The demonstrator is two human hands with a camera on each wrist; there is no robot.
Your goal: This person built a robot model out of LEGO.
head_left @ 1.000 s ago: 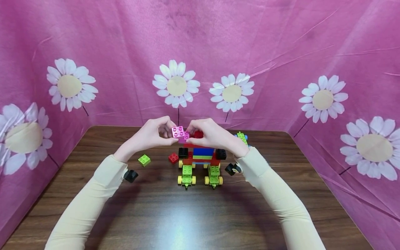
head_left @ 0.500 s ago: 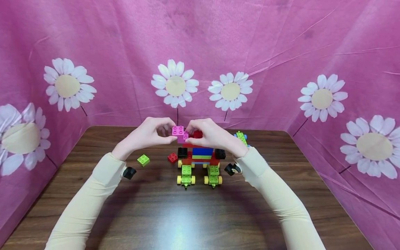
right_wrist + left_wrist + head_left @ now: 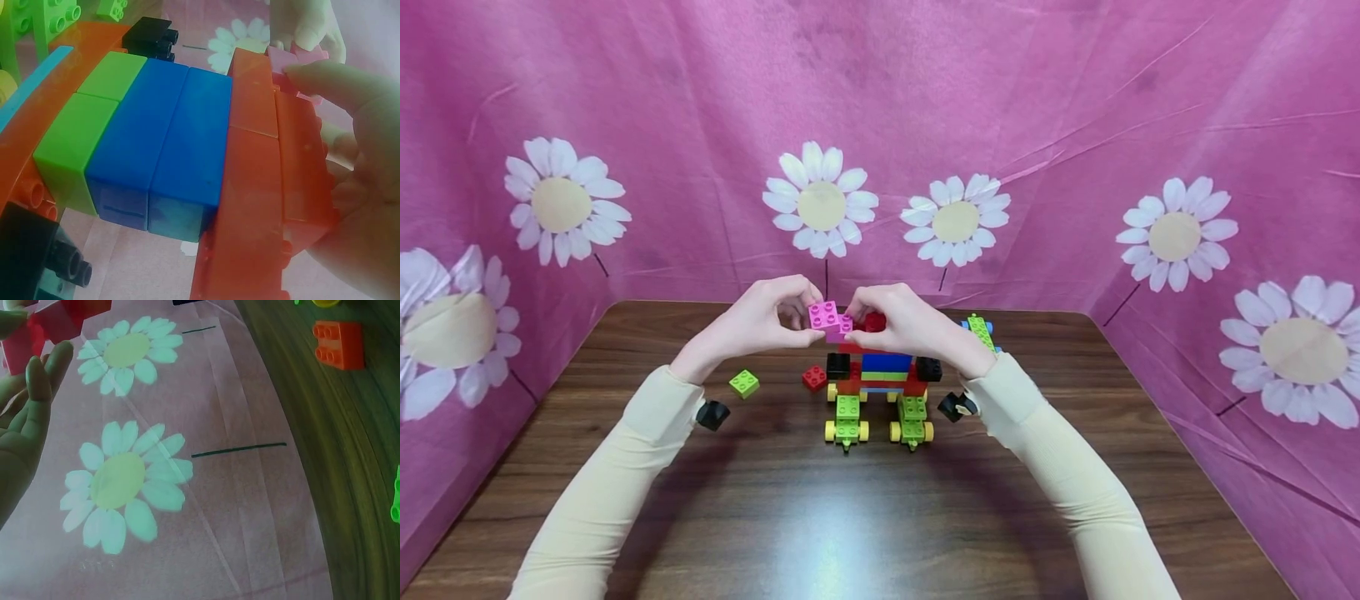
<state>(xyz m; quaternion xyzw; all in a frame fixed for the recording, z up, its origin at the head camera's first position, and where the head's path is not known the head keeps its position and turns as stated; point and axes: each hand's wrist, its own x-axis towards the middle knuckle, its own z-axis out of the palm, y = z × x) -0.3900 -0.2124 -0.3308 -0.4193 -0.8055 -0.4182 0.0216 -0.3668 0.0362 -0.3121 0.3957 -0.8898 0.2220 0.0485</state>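
My left hand [image 3: 760,317] pinches a pink upper building brick [image 3: 823,315] between thumb and fingers. That brick sits askew over a lower pink brick [image 3: 841,333], which my right hand [image 3: 898,321] pinches at its right side. Both pink bricks are above the left part of a brick figure [image 3: 887,367], built of red, blue, green and black bricks on yellow-wheeled green bases. In the right wrist view, the figure's blue bricks [image 3: 156,137] and red top bricks [image 3: 256,119] stand beside my right hand; a pink brick [image 3: 284,65] shows at the fingertip. Whether the pink studs are joined is unclear.
Left of the figure, a loose green brick [image 3: 744,384] and a red brick [image 3: 814,378] lie on the wooden table [image 3: 760,517]. Behind my right wrist is a green brick piece with blue wheels [image 3: 980,330]. A pink flowered cloth [image 3: 880,100] hangs behind the table.
The upper pink brick was level half a second ago and is now tilted and slightly farther left, much as it was a second ago. My left hand shifted slightly; my right stayed nearly still.
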